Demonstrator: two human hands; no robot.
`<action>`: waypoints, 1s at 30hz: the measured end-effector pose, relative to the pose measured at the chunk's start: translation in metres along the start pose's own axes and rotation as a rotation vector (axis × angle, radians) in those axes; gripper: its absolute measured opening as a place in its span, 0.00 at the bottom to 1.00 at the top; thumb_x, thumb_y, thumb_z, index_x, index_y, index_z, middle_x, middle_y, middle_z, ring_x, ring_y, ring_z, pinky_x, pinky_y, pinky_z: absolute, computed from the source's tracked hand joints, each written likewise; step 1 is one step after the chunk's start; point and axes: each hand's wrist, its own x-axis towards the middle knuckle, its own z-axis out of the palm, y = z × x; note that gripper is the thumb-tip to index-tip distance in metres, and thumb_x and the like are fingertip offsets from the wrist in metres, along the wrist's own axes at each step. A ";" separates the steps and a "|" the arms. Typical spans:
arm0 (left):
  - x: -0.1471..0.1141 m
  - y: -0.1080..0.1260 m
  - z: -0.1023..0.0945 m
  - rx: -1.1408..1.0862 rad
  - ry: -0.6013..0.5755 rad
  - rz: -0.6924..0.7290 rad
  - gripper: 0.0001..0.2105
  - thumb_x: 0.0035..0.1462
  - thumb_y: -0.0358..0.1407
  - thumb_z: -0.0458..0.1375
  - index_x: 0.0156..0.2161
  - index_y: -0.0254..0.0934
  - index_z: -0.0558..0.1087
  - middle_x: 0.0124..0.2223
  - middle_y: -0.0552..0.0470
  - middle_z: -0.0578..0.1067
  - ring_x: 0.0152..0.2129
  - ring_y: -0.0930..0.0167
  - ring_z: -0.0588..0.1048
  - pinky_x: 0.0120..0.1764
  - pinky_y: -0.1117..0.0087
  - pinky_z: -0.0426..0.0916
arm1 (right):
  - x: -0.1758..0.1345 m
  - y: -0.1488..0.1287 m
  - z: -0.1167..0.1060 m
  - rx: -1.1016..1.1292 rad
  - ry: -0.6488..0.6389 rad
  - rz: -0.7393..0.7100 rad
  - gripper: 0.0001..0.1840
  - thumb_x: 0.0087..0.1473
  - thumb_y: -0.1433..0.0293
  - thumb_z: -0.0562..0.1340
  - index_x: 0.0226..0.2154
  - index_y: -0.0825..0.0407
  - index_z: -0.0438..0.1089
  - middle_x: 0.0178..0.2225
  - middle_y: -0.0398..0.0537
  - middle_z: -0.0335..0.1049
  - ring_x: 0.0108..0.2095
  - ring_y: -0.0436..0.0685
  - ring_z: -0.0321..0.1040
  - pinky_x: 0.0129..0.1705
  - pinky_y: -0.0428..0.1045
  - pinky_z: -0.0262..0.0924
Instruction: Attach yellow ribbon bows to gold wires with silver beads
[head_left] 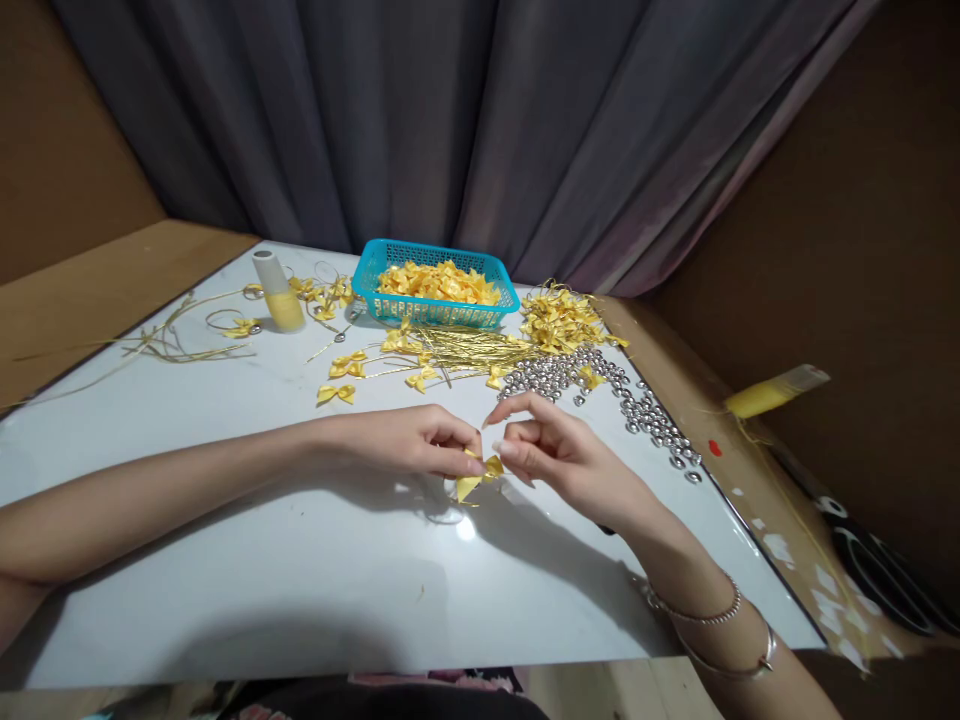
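Observation:
My left hand (439, 442) is closed in a pinch on a yellow ribbon bow (469, 486), held just above the white tabletop. A thin loop of cord or wire hangs under the bow. Close on the right side of the bow is my right hand (547, 448), its index finger arched away from the thumb. The thumb is beside the bow's right edge; whether it touches cannot be made out. Beyond my hands lie loose yellow bows (337, 394), a bundle of gold cords (472, 347) and many small silver bells or beads (551, 375).
A blue basket (362, 272) of yellow bows stands at the back, with a bow heap (562, 318) to its right. A cord spool (279, 292) stands left. On the brown right ledge lie another spool (776, 390), scissors (862, 560) and white scraps. Curtains hang behind.

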 end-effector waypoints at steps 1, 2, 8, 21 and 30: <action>0.000 0.000 0.000 0.012 0.000 -0.002 0.12 0.58 0.41 0.52 0.28 0.34 0.67 0.23 0.58 0.59 0.20 0.77 0.57 0.23 0.75 0.51 | 0.000 0.001 0.001 -0.014 -0.042 0.020 0.13 0.57 0.60 0.59 0.38 0.52 0.59 0.19 0.34 0.54 0.21 0.46 0.52 0.23 0.43 0.48; -0.001 0.000 0.000 0.024 -0.002 0.000 0.12 0.58 0.41 0.52 0.29 0.34 0.67 0.23 0.58 0.59 0.20 0.77 0.57 0.23 0.75 0.51 | 0.000 0.002 0.003 -0.020 -0.064 0.034 0.15 0.56 0.59 0.59 0.39 0.52 0.58 0.20 0.34 0.55 0.22 0.46 0.52 0.23 0.43 0.48; -0.001 0.002 -0.001 0.060 -0.010 0.032 0.12 0.58 0.39 0.52 0.30 0.33 0.70 0.23 0.57 0.62 0.20 0.77 0.58 0.22 0.77 0.52 | 0.001 0.004 0.005 -0.156 0.039 0.066 0.23 0.40 0.60 0.71 0.32 0.52 0.59 0.20 0.32 0.49 0.19 0.45 0.46 0.20 0.42 0.43; -0.002 0.003 -0.003 0.147 -0.014 0.114 0.14 0.60 0.41 0.51 0.31 0.33 0.71 0.24 0.56 0.66 0.20 0.78 0.61 0.22 0.78 0.55 | 0.001 -0.002 0.008 -0.097 -0.008 0.203 0.18 0.40 0.60 0.70 0.23 0.56 0.67 0.14 0.31 0.46 0.16 0.43 0.41 0.18 0.43 0.37; -0.001 0.004 -0.003 0.107 0.026 0.081 0.16 0.60 0.42 0.50 0.26 0.33 0.70 0.20 0.58 0.60 0.18 0.78 0.57 0.21 0.77 0.53 | 0.002 0.001 0.006 -0.074 0.040 0.187 0.18 0.38 0.60 0.71 0.22 0.55 0.66 0.13 0.31 0.48 0.16 0.43 0.42 0.17 0.43 0.37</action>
